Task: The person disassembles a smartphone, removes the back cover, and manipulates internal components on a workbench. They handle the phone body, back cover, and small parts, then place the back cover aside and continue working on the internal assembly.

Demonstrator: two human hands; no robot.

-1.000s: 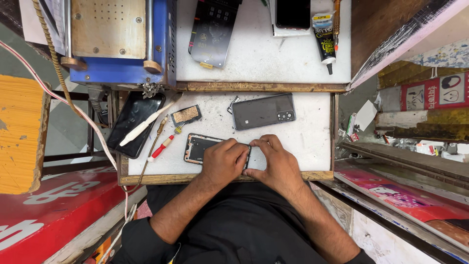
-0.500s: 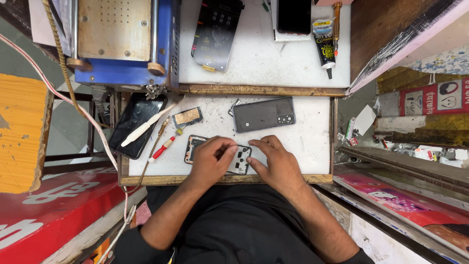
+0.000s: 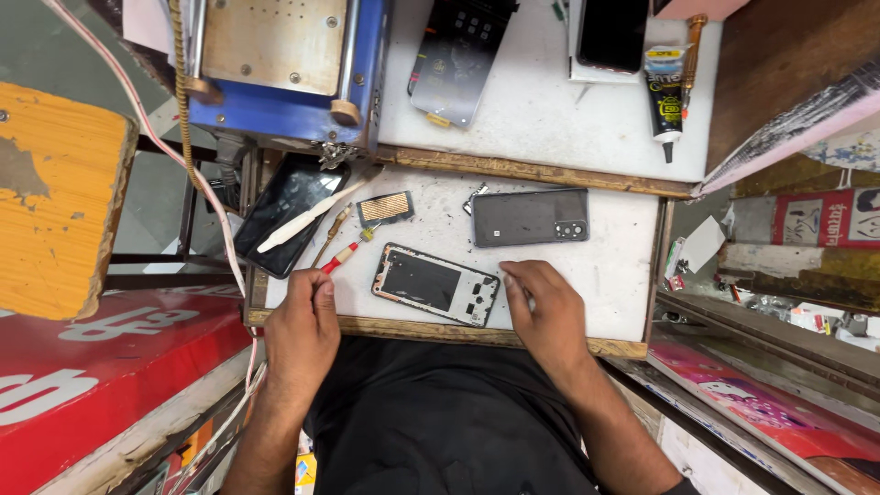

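Note:
An opened phone frame [image 3: 435, 284] with its insides showing lies flat on the white worktop [image 3: 614, 275], uncovered between my hands. My left hand [image 3: 302, 335] is at the worktop's front left corner, fingers curled, fingertips pinching the end of a red-handled screwdriver [image 3: 337, 258]. My right hand [image 3: 548, 316] rests palm down just right of the frame, fingers spread on the worktop, holding nothing. A grey phone back cover [image 3: 530, 217] with camera holes lies behind the frame.
A black screen panel [image 3: 286, 215] with a white pry stick [image 3: 307, 214] on it lies at the left, next to a small gold-faced part [image 3: 385, 208]. Behind stand a blue machine [image 3: 275, 69], another screen panel [image 3: 458, 55], a dark phone [image 3: 612, 32] and a glue tube [image 3: 666, 92].
Both hands have come off the phone frame. My left hand moved left to the red screwdriver, and my right hand slid right onto the worktop, leaving the frame uncovered.

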